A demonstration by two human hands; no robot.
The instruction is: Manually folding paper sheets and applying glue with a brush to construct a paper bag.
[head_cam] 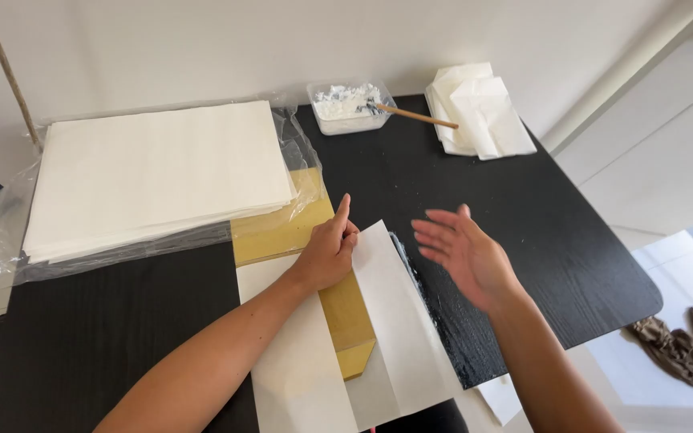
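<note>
My left hand (328,250) rests on a white paper sheet (298,361) lying on the black table (523,216). Its fingers are curled, pinching the upper edge of the sheet's folded right flap (399,321). A yellow-gold template board (350,317) shows in the gap between the two paper flaps. My right hand (463,250) hovers open, palm facing left, just right of the flap, touching nothing. A smear of white paste (427,301) lies on the table under it.
A tall stack of white paper (154,172) in clear plastic sits at the back left. A plastic tub of white paste (346,107) with a wooden-handled brush (415,117) stands at the back. Folded white paper pieces (479,112) lie back right. A brown cloth (683,349) is on the floor.
</note>
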